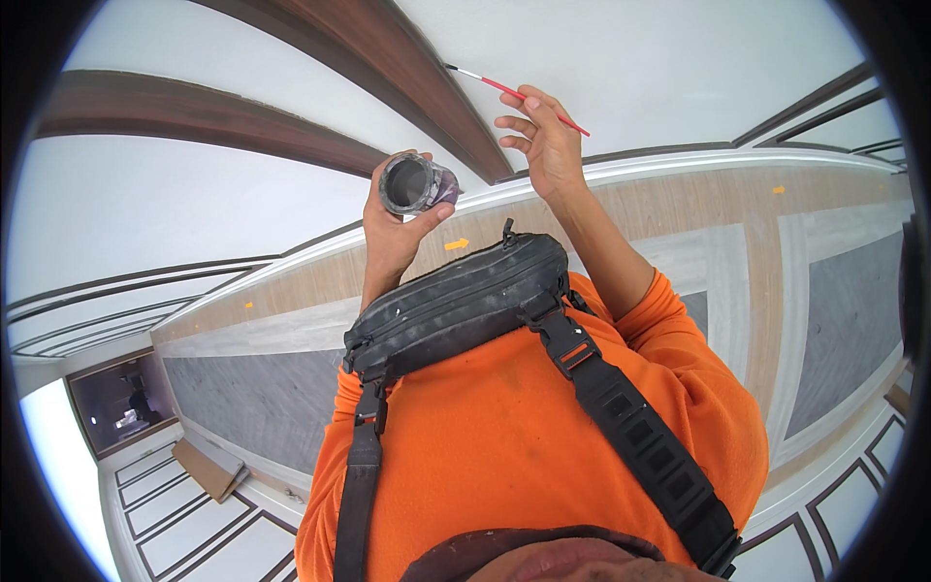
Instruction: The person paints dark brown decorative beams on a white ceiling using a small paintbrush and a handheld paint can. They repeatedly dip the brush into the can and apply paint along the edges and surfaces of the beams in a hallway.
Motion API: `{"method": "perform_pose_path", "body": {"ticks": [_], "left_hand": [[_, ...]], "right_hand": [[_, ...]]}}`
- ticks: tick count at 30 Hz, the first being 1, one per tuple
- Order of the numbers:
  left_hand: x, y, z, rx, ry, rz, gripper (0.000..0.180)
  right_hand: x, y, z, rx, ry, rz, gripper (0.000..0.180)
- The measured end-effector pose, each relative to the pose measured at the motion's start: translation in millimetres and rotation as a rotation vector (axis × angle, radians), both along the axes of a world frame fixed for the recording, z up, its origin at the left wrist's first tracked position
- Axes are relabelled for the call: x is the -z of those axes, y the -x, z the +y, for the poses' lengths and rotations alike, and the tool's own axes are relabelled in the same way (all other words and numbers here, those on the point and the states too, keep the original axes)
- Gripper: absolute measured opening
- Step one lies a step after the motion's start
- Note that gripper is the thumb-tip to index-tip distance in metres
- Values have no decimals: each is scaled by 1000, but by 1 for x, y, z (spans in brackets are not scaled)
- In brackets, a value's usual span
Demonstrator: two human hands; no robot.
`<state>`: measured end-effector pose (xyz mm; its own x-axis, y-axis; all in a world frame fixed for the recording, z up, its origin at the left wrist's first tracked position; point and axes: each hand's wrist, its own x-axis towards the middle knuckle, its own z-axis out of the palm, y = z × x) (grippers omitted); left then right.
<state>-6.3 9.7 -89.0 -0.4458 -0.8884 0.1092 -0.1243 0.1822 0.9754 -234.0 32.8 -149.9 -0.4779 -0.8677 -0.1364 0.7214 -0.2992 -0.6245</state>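
In the head view the person's left hand [393, 228] is raised in front of the chest, its grip closed around a small round can [417, 184] that lies tilted on its side, the open mouth turned toward the camera and the inside dark (what it holds cannot be told). The thumb runs under the can and the fingers wrap behind it. Just beside it, higher and to the right, the right hand [545, 141] has its grip closed on a thin red-handled brush [519, 96], pinched between thumb and fingertips; the handle slants up and left, and its pale tip lies against the dark brown wooden band [407, 68] that crosses the white wall. The can and the brush are near each other but apart. Below the hands, an orange sleeved top [504, 446] fills the lower frame, with a black strap bag [456, 296] slung across the chest, its webbing and buckle [579, 355] running down to the right.
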Motion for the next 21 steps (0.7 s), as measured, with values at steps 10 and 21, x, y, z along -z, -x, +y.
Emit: {"method": "perform_pose_path", "body": {"ticks": [10,21], "left_hand": [[2,1,-1,35,-7,18,78],[4,2,1,22,-18,38,78]], "right_hand": [[-4,1,-1,0,-25,27,37],[-5,1,-3,29,-31,27,35]]}}
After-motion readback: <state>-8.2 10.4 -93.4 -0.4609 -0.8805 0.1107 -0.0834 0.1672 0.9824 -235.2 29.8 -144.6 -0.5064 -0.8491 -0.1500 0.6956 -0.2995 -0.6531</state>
